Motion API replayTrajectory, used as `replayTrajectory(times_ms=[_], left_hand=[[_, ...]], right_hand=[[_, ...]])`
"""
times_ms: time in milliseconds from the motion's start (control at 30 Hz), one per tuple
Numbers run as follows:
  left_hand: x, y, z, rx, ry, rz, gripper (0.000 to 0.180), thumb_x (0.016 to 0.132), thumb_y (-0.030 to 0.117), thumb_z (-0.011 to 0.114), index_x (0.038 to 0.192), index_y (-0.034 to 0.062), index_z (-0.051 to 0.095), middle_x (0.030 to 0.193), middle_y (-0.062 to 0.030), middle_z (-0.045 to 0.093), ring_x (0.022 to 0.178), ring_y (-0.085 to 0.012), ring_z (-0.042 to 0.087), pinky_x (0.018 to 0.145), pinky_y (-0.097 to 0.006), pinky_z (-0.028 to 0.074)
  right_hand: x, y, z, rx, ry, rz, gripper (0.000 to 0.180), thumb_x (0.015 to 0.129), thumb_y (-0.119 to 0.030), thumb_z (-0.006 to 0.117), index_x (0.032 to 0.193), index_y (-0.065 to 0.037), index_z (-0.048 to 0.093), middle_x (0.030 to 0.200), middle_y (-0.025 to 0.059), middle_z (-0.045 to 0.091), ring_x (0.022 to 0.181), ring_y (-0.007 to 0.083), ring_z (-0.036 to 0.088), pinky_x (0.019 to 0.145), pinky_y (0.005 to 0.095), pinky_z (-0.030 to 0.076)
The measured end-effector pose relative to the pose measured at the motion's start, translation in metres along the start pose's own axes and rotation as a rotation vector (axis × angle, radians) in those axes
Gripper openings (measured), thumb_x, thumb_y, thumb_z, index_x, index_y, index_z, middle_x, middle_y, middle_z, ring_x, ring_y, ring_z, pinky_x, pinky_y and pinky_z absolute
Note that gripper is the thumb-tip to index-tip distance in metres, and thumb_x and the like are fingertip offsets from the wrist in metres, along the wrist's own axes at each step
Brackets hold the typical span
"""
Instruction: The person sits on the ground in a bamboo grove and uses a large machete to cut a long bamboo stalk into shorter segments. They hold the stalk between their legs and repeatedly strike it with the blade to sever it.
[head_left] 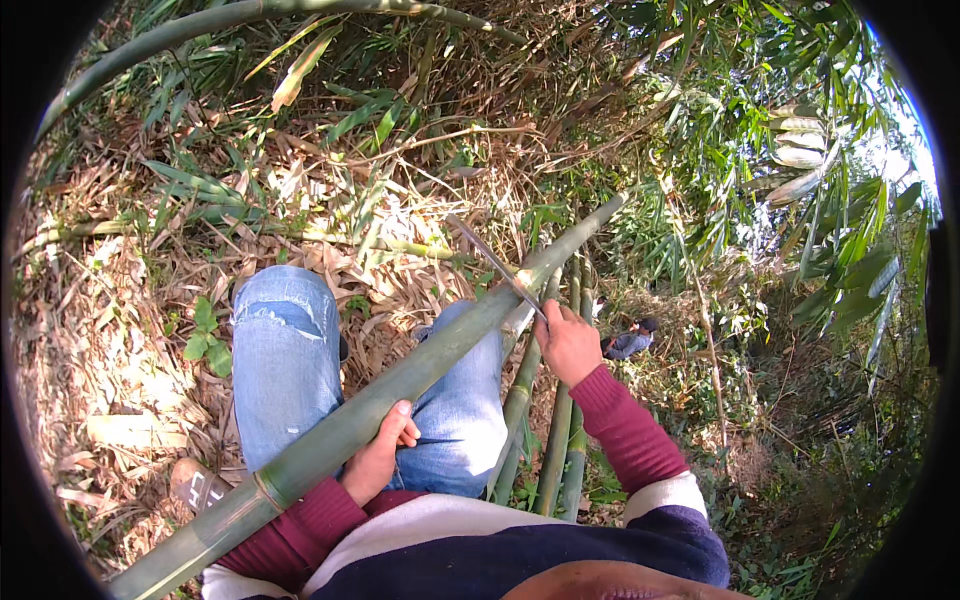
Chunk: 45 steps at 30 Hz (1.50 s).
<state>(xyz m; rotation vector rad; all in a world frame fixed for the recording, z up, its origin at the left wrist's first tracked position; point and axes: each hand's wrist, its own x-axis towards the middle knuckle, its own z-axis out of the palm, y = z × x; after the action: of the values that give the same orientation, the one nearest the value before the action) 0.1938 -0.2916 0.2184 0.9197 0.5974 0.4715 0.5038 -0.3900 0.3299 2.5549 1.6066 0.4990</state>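
A thick green bamboo pole (400, 370) slants across my lap, from the lower left up to the far right. My left hand (375, 458) grips it from below near the middle, with the thumb up along its side and some fingers hidden underneath. In my right hand (568, 345) is a long knife (492, 258), its handle mostly covered by the closed fingers. The thin blade lies across the pole at a pale joint (527, 278), near the narrower far end. Whether it has cut into the bamboo I cannot tell.
Several bamboo poles (560, 440) lie beside my right knee. Beyond my knees a thin stem (400, 246) crosses the dry leaves (130, 330). An arched bamboo stalk (200, 25) curves overhead at the far left. Another person (632, 340) is among the plants to the right.
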Motion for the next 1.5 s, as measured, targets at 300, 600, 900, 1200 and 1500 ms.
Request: replayTrajectory(times_ms=[300,600,900,1200,1500], left_hand=[[0.004,0.004,0.0,-0.298,-0.012,0.096,0.073,0.104,0.039,0.057,0.162,0.0028,0.029,0.096,-0.0042,0.061,0.08,-0.0119,0.06,0.072,-0.028,0.05],[0.005,-0.003,-0.01,-0.208,-0.016,0.129,0.071,0.104,0.043,0.056,0.157,-0.0002,0.038,0.091,-0.0049,0.061,0.074,-0.0099,0.058,0.064,-0.025,0.048],[0.003,0.001,0.0,-0.216,-0.045,0.124,0.056,0.105,0.04,0.055,0.145,0.0003,0.051,0.079,-0.0037,0.061,0.07,-0.0106,0.058,0.064,-0.025,0.045],[0.001,-0.005,-0.007,-0.205,0.037,0.101,0.035,0.107,0.037,0.055,0.106,0.0036,0.065,0.08,-0.0031,0.063,0.07,-0.0113,0.059,0.066,-0.026,0.046],[0.016,-0.006,-0.007,-0.157,-0.039,0.131,0.038,0.106,0.041,0.055,0.107,0.004,0.063,0.079,-0.0047,0.062,0.07,-0.0124,0.057,0.067,-0.027,0.045]], right_hand=[[0.0,0.007,0.011,0.274,0.064,0.053,0.016,0.099,-0.02,0.062,0.107,-0.009,0.053,0.077,0.0214,0.066,0.067,0.0452,0.066,0.061,0.0567,0.049],[0.02,-0.028,-0.078,0.691,0.515,-0.065,0.022,0.106,-0.014,0.063,0.122,0.0,0.055,0.076,0.0066,0.065,0.059,0.012,0.061,0.053,0.0278,0.047],[0.014,0.003,0.001,0.048,0.003,0.019,0.02,0.102,-0.026,0.059,0.108,-0.009,0.053,0.074,0.0193,0.066,0.067,0.0432,0.067,0.057,0.0549,0.051],[0.027,-0.052,-0.087,0.588,0.526,-0.076,0.028,0.099,-0.005,0.067,0.125,-0.001,0.059,0.087,0.0158,0.072,0.07,0.0282,0.072,0.063,0.0352,0.056],[0.012,-0.002,0.012,-0.036,0.047,0.013,0.021,0.101,-0.026,0.061,0.112,-0.01,0.056,0.08,0.0165,0.068,0.067,0.0406,0.068,0.057,0.052,0.054]])
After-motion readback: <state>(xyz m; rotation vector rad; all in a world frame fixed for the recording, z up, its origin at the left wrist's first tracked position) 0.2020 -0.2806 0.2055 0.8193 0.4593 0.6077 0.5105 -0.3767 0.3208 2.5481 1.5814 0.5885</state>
